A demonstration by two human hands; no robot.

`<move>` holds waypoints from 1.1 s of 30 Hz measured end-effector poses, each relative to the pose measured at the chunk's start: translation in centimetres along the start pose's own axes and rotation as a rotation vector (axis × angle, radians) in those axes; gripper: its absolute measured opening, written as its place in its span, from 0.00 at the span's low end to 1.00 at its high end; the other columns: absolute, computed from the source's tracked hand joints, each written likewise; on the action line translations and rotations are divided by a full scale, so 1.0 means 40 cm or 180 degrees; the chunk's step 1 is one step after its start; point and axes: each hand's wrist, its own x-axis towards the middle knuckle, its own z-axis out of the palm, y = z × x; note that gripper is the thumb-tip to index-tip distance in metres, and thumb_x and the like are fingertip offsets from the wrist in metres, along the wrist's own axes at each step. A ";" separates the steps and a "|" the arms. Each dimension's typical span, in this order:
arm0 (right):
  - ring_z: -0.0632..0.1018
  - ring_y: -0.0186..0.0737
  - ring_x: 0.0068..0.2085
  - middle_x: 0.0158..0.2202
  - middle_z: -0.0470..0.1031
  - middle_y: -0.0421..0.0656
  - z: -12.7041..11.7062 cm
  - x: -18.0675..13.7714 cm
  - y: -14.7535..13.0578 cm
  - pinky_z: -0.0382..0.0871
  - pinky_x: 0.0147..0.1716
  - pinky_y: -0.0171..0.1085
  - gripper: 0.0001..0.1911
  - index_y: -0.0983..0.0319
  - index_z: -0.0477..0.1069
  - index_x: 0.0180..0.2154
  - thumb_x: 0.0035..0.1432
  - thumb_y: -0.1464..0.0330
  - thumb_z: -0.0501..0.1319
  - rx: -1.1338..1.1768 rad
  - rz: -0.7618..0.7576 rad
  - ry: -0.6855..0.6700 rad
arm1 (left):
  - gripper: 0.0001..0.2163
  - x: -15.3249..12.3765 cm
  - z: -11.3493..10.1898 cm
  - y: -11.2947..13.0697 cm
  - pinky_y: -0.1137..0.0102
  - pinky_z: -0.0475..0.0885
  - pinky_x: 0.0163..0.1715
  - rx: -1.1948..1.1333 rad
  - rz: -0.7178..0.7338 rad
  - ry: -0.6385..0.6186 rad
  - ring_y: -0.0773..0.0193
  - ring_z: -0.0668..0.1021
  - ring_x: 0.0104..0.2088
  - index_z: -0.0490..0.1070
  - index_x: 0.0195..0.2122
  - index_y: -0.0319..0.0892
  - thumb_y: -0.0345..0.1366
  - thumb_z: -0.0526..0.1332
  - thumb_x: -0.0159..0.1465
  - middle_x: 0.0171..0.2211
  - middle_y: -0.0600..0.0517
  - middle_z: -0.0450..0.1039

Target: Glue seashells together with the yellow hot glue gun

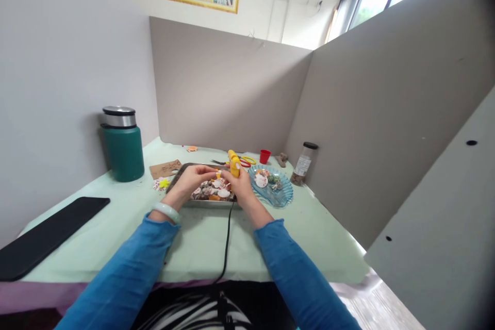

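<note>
My right hand [240, 188] is wrapped round a yellow glue gun [234, 162], whose black cord [228, 237] runs down to the table's front edge. Close beside its tip, my left hand [193, 179] is pinched, palm down, at a small piece too tiny to name. Both hands are over a metal tray [204, 204] filled with shells and stones [216, 192]. On my left wrist sits a pale bangle [166, 211]. To the right of the tray lies a blue scalloped glass dish [280, 193] with shells and greenish pieces in it.
Scissors [245, 161] and a red cup [265, 156] lie behind the tray. A jar [304, 163] stands at right. At left are a green flask [122, 147], a black mat [54, 234], a brown board [165, 168] and a yellow star piece [164, 184]. Grey partitions [228, 93] enclose the table.
</note>
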 end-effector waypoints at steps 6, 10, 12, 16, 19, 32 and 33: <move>0.67 0.32 0.21 0.23 0.69 0.34 0.001 -0.003 0.007 0.60 0.19 0.32 0.20 0.61 0.68 0.40 0.43 0.63 0.66 0.0141 -0.0049 -0.0016 | 0.14 -0.003 0.018 -0.004 0.67 0.71 0.37 -0.0030 0.0066 -0.0109 0.58 0.78 0.32 0.81 0.30 0.38 0.42 0.72 0.46 0.30 0.46 0.81; 0.64 0.31 0.19 0.20 0.66 0.32 -0.011 -0.006 0.006 0.58 0.18 0.32 0.20 0.61 0.67 0.40 0.43 0.64 0.65 0.0231 0.0019 -0.0030 | 0.15 -0.004 0.025 -0.009 0.66 0.71 0.37 -0.0172 0.0008 -0.0304 0.58 0.79 0.34 0.81 0.33 0.38 0.41 0.73 0.46 0.33 0.45 0.81; 0.63 0.30 0.19 0.20 0.66 0.32 -0.016 -0.009 0.002 0.58 0.18 0.32 0.20 0.61 0.66 0.40 0.43 0.64 0.65 0.0293 0.0025 -0.0085 | 0.16 -0.005 0.027 -0.013 0.67 0.71 0.36 -0.0262 -0.0027 -0.0307 0.59 0.78 0.33 0.81 0.33 0.38 0.43 0.72 0.47 0.32 0.45 0.81; 0.63 0.29 0.19 0.21 0.67 0.32 -0.019 -0.015 -0.007 0.57 0.19 0.32 0.20 0.61 0.66 0.40 0.43 0.65 0.65 0.0268 -0.0122 -0.0230 | 0.15 -0.005 0.024 -0.020 0.70 0.69 0.31 -0.0521 -0.0168 -0.0364 0.64 0.76 0.29 0.79 0.30 0.37 0.46 0.71 0.50 0.29 0.46 0.79; 0.63 0.29 0.20 0.22 0.67 0.33 -0.019 -0.018 -0.010 0.58 0.19 0.32 0.20 0.61 0.67 0.41 0.44 0.65 0.66 0.0165 -0.0187 -0.0272 | 0.14 -0.006 0.023 -0.019 0.72 0.68 0.28 -0.0791 -0.0308 -0.0455 0.68 0.73 0.25 0.78 0.29 0.37 0.41 0.74 0.47 0.27 0.49 0.77; 0.64 0.29 0.19 0.20 0.66 0.35 -0.079 -0.012 -0.008 0.61 0.20 0.32 0.24 0.62 0.74 0.37 0.52 0.48 0.65 0.0517 0.0146 -0.1035 | 0.06 0.005 -0.001 -0.014 0.75 0.74 0.24 -0.2438 -0.1107 -0.0362 0.69 0.76 0.23 0.75 0.33 0.36 0.25 0.69 0.55 0.25 0.51 0.74; 0.64 0.29 0.19 0.20 0.66 0.35 -0.083 -0.012 -0.006 0.60 0.20 0.32 0.24 0.62 0.75 0.36 0.53 0.48 0.64 0.0500 0.0148 -0.1098 | 0.05 0.004 -0.003 -0.013 0.76 0.73 0.23 -0.2535 -0.1142 -0.0362 0.70 0.75 0.22 0.75 0.33 0.36 0.24 0.69 0.55 0.25 0.52 0.74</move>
